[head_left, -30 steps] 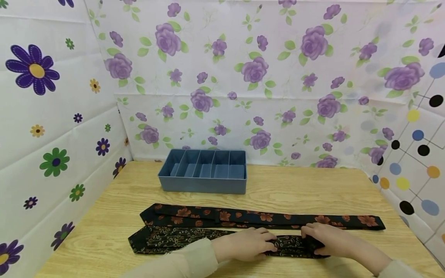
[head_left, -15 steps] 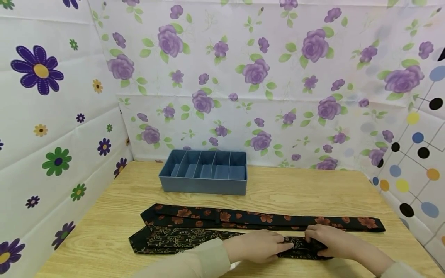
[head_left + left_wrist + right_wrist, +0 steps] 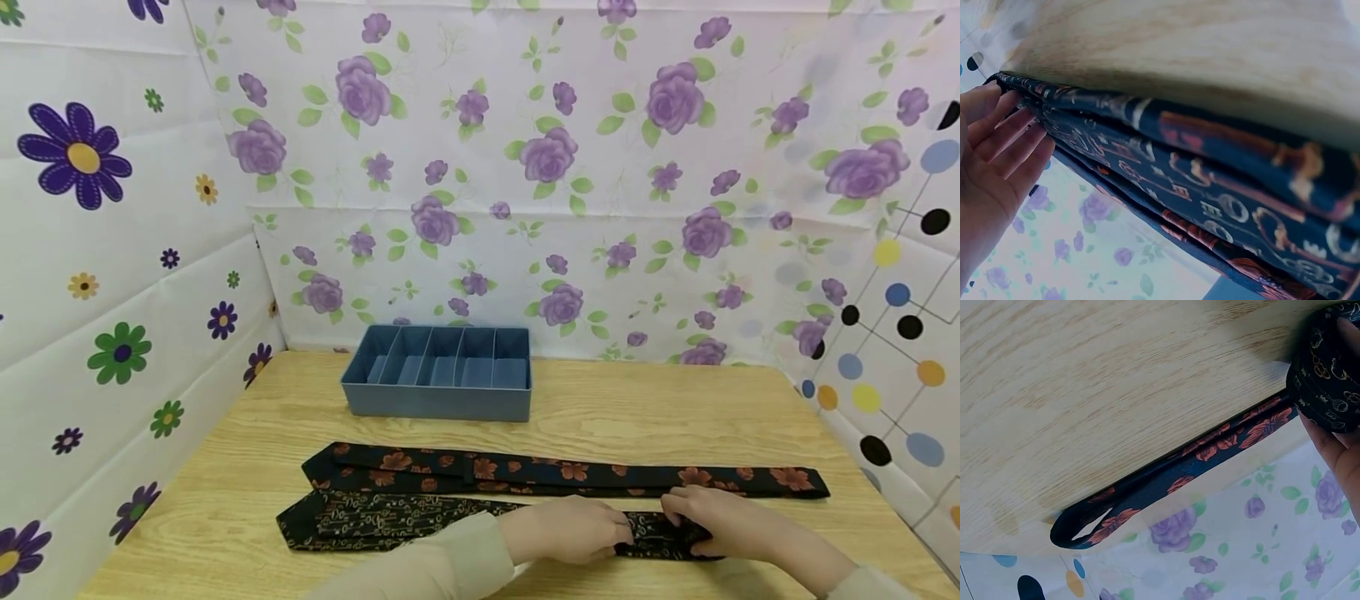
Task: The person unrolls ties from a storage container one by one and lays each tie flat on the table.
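A black necktie patterned with small keys and rings (image 3: 390, 518) lies lengthwise near the table's front, its pointed wide end at left. My left hand (image 3: 566, 530) rests across it, the fingers fairly straight and touching the fabric in the left wrist view. At the tie's right end my right hand (image 3: 738, 523) grips a folded or rolled part (image 3: 1325, 381), thumb and fingers around it. Its inner layers are hidden by the hand. Just behind lies a dark necktie with rust-orange flowers (image 3: 573, 473), folded double, with a loop at its right end.
A blue-grey box (image 3: 438, 402) with several compartments stands behind the ties, left of the middle. The wood-grain table (image 3: 645, 408) ends at a flower-printed cloth wall (image 3: 465, 167) at the back. Patterned cloth also hangs on both sides.
My left hand has slid right along the key-patterned necktie, closer to my right hand. The right hand has shifted slightly right, still holding the tie's end.
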Motion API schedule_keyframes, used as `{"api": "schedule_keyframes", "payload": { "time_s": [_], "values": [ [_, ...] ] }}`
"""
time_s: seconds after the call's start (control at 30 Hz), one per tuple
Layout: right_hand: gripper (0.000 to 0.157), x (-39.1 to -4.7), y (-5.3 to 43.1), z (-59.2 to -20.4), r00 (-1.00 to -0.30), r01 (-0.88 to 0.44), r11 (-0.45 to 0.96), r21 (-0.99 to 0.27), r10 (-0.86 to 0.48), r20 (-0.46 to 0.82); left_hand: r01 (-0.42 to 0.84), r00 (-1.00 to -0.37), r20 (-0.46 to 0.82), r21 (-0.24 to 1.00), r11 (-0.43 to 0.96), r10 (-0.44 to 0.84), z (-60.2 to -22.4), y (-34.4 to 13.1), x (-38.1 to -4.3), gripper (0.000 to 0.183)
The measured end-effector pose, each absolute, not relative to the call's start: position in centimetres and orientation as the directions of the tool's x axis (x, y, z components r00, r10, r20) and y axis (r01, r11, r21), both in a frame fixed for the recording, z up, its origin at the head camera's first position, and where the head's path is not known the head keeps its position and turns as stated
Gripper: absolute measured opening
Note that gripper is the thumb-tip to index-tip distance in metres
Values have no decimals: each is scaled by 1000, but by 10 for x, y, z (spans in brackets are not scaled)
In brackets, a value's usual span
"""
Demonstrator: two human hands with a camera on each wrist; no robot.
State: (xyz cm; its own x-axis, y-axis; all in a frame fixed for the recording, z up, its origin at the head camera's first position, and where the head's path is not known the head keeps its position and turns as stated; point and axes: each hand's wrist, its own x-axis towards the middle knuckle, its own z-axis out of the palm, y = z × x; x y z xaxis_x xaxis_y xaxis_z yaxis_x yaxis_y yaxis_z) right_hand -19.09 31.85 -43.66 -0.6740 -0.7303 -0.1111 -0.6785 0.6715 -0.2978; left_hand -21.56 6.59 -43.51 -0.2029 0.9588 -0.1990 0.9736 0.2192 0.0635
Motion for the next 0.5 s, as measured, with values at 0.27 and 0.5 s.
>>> {"api": "schedule_keyframes", "payload": {
  "time_s": [0.27, 0.5],
  "values": [
    [33, -187, 323, -436, -691, -673, 695, -253, -713, -122, 971, -234, -234, -12, 238, 944, -434, 74, -213, 37],
    [28, -187, 323, -439, -665, -721, 661, -206, -744, -58, 976, -215, -244, -22, 216, 946, -433, 82, -213, 33]
  ]
}}
